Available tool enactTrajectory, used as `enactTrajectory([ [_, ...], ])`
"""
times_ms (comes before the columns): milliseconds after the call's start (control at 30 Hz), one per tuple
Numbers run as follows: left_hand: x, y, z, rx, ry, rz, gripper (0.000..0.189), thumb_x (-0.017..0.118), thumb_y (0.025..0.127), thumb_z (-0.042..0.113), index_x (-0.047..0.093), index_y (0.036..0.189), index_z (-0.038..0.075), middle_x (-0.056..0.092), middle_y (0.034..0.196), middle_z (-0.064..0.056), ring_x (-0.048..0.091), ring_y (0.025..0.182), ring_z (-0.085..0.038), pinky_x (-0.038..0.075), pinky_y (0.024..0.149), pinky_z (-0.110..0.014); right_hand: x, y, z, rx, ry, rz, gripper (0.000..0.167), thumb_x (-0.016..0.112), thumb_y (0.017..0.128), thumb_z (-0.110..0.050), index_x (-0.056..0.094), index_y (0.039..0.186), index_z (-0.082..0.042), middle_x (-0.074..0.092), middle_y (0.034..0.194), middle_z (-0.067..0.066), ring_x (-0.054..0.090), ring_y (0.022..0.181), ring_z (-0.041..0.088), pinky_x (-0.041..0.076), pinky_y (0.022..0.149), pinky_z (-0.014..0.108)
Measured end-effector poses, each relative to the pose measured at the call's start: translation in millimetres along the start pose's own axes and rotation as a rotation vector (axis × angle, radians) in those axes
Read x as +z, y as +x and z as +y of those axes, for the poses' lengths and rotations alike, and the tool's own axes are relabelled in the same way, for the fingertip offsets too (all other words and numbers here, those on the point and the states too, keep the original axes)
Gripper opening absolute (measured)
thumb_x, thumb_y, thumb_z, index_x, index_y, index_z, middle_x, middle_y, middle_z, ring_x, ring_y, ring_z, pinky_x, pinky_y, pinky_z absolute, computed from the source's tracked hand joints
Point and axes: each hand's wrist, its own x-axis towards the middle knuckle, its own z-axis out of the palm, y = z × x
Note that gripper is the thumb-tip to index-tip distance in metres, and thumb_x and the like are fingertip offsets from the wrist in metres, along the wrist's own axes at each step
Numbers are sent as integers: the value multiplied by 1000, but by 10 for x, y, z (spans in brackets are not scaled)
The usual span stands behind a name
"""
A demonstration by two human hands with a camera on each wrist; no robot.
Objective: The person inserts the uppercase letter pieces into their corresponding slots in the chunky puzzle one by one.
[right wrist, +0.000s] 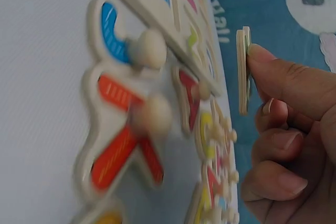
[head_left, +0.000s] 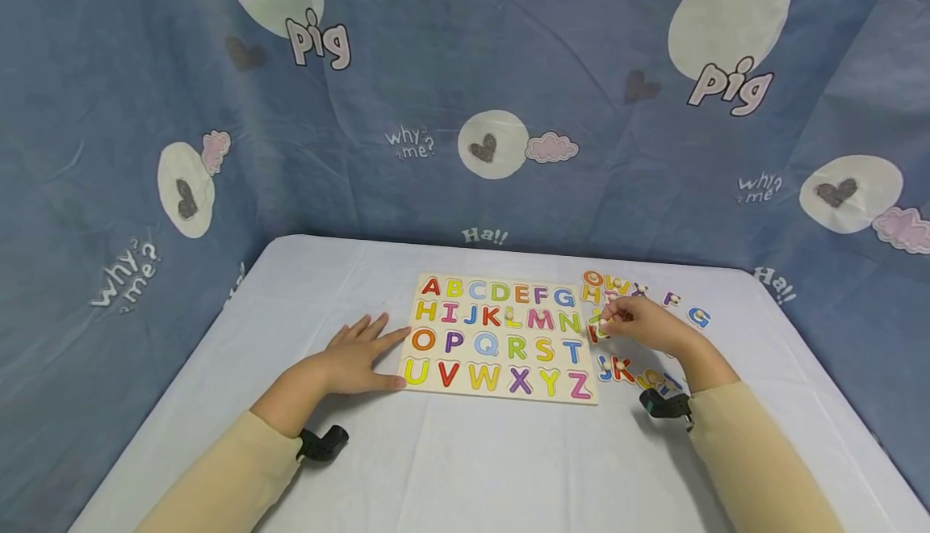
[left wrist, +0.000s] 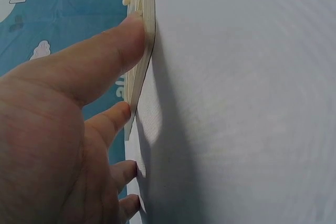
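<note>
A wooden alphabet board [head_left: 472,359] with coloured letters A to Z lies on the table. My left hand [head_left: 350,359] is spread at its left side, with thumb and forefinger touching the edge; in the left wrist view the thumb tip [left wrist: 131,40] rests against that edge. Just past the board's right edge, my right hand [head_left: 643,325] pinches a thin wooden letter piece [right wrist: 243,72] between thumb and forefinger. The piece is raised and seen edge-on, with a green face; which letter it is cannot be told. Knobs show on the board's pink M [head_left: 540,319] and the L beside it.
Several loose knobbed letters lie right of the board, among them a blue J [right wrist: 113,35], a red K [right wrist: 123,135], an F [head_left: 672,300] and a blue G [head_left: 699,317]. A blue curtain [head_left: 407,202] hangs behind the white-covered table [head_left: 465,460].
</note>
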Motion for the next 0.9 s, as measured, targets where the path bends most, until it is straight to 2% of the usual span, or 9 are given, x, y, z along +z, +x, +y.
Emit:
enactTrajectory([
  [167,14,17,-8,0,8,5,94,69,81,66,34,157,24,17,164,-22,8,149,-49,7,117,-67,64,186,-106,-24,-18,-40,13,67,97,-16,64,101,-4,52,78,3,48,74,19,39,64,30],
  [367,14,23,-14,7,12,8,94,69,81,66,35,157,23,18,164,-22,9,149,-49,7,117,-68,136,336,-172,-15,-8,-100,11,68,96,-14,65,99,-4,52,76,2,47,71,17,39,64,30],
  [533,2,7,7,2,7,2,94,69,81,65,35,157,23,17,164,-22,9,149,-50,8,117,-68,178,403,-197,-6,-39,-120,9,70,95,-13,66,97,-5,48,73,2,46,68,17,39,63,30],
  [900,1,-6,17,2,-4,-3,94,69,81,66,34,157,22,16,164,-22,8,149,-49,7,117,-67,209,451,-221,-44,-84,-126,9,69,95,-12,65,100,-6,51,79,4,49,72,18,42,64,31],
])
